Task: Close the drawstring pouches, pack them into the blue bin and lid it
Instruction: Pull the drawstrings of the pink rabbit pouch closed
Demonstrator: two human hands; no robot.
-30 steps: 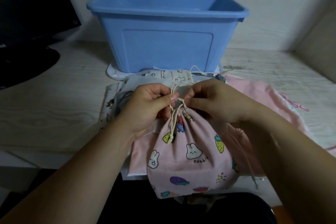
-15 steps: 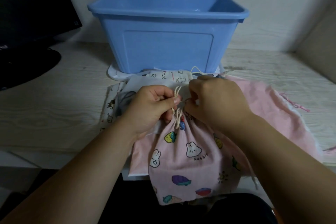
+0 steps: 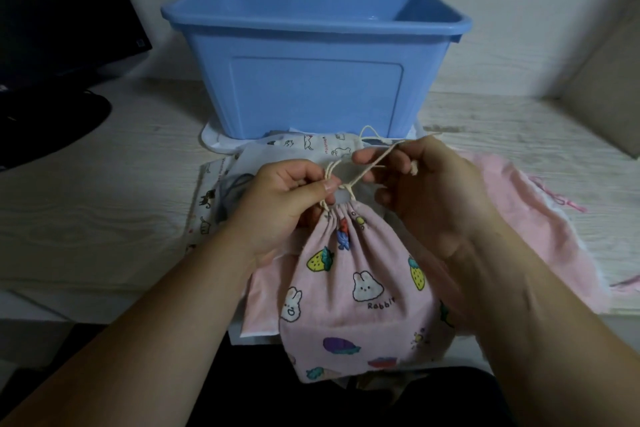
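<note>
The pink rabbit-print pouch [image 3: 360, 288] hangs in front of the blue bin [image 3: 311, 90], nearer the person than anything else on the table [image 3: 104, 184]. Its mouth is drawn into tight gathers and its body droops past the table edge. The left hand [image 3: 280, 204] holds the pouch just above the gathered neck, thumb and forefinger pinched together on the cream drawstring [image 3: 374, 165]. From that pinch one strand runs taut, up and toward the bin's right corner, into the right hand [image 3: 426, 198]. That hand's fingers curl round the strand, and a knotted cord end [image 3: 414, 168] shows against its palm.

The bin stands open, without a lid on it, and rests on a white plastic piece [image 3: 214, 142] whose rounded corner sticks out at the bin's front left. Directly before the bin's front wall lies a white pouch with small animal prints [image 3: 311, 146], partly hidden behind both hands. A plain pink pouch [image 3: 540, 218] lies flat to the front right of the bin, with thin pink cords trailing from it. A dark monitor [image 3: 52, 10] stands well to the left of the bin, and a pale wall rises behind it.
</note>
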